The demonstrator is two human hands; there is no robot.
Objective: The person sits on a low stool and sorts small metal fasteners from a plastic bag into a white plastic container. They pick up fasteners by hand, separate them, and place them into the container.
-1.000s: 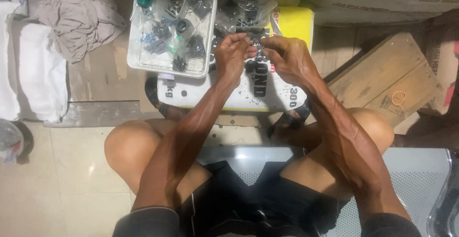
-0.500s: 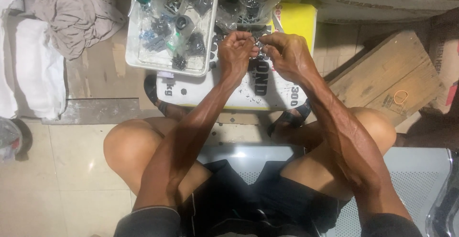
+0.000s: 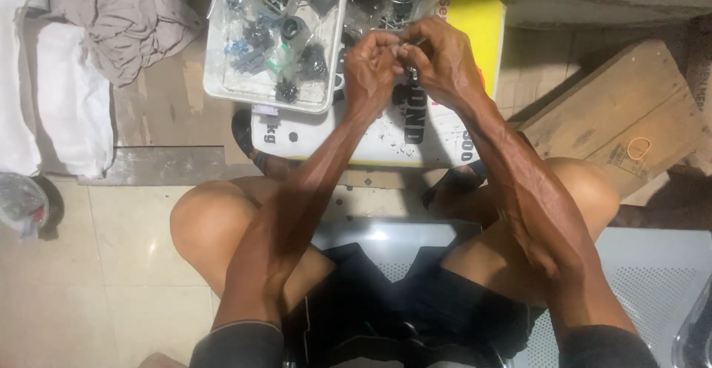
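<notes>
Pinches a small metal part point(image 3: 407, 47) between the fingertips of both hands, held close, with no gap showing. Curls the left hand point(image 3: 374, 65) into a near fist, thumb and forefinger pressed on the part's near end. Closes the right hand point(image 3: 443, 60) on the other end, knuckles up, fingers bent tightly inward. Cannot tell the part's exact shape, since the fingers hide most of it.

Seems to be a fine fitting or twisting step, two ends worked against each other. Calls next for a steady pinch, small turns from the fingertips only and still wrists, so nothing slips down among the loose bags.

Appears to lie with its long axis roughly left to right between the two hands, a thin bright tip pointing up and right, towards the far right corner of the white and yellow box point(image 3: 334, 136). Hovers above that box, over its far edge, not touching it.

Shows a white tray point(image 3: 213, 79) just left of the hands, resting on the box's far left corner and filled with small bagged hardware point(image 3: 285, 30). Shows more clear bags point(image 3: 386, 1) beyond the fingers. Further out, has a wooden board point(image 3: 615, 104) to the right with a rubber band point(image 3: 638, 147) on it, and crumpled cloths point(image 3: 119, 19) to the left on the floor.
</notes>
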